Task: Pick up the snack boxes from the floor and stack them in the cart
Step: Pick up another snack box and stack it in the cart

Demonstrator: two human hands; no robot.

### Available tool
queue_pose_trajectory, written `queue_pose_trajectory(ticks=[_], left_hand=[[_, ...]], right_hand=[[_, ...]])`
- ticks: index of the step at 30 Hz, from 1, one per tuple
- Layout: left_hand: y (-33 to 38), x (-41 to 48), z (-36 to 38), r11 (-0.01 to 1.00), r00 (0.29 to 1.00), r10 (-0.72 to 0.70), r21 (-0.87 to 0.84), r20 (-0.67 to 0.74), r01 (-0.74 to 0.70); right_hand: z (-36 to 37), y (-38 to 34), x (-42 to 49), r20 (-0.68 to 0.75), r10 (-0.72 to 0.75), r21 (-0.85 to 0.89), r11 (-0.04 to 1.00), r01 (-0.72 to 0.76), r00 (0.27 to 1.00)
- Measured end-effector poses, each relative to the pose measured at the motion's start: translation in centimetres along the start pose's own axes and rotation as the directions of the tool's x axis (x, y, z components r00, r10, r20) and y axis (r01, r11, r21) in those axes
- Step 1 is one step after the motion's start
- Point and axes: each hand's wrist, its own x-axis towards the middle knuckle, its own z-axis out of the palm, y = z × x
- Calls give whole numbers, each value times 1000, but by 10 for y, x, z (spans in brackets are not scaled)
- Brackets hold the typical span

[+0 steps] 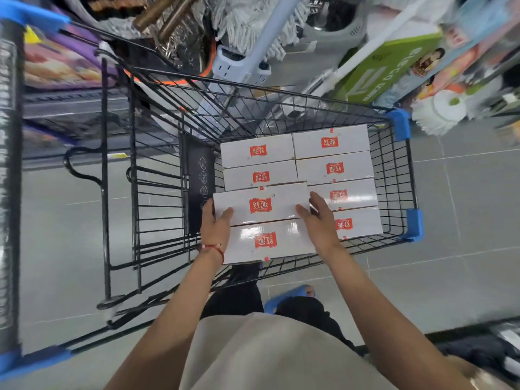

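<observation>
A black wire cart (394,192) with blue corner guards stands on the grey floor in front of me. Several white snack boxes with red logos lie flat in its basket, side by side in two columns. I hold two more white boxes (261,220) together over the near left part of the basket, higher than the ones lying there. My left hand (215,226) grips their left end, thumb on top. My right hand (318,218) grips their right end, fingers on the upper box.
Store shelves with mops (439,114), a green carton (388,68) and other goods rise beyond the cart. A second cart's handle and frame (11,164) stand at the left. Grey tiled floor (464,220) lies to the right. My blue slipper (287,298) shows below the basket.
</observation>
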Motion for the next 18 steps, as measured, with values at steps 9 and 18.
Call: queue_pose_trajectory(ticks=[9, 18], left_hand=[[-5, -60, 34, 949, 949, 299, 133, -103, -285], [-38, -176, 116, 841, 864, 479, 199, 158, -503]], right_hand=[[-63, 26, -51, -67, -164, 145, 974, 172, 984], [-180, 74, -125, -159, -249, 337, 896, 289, 955]])
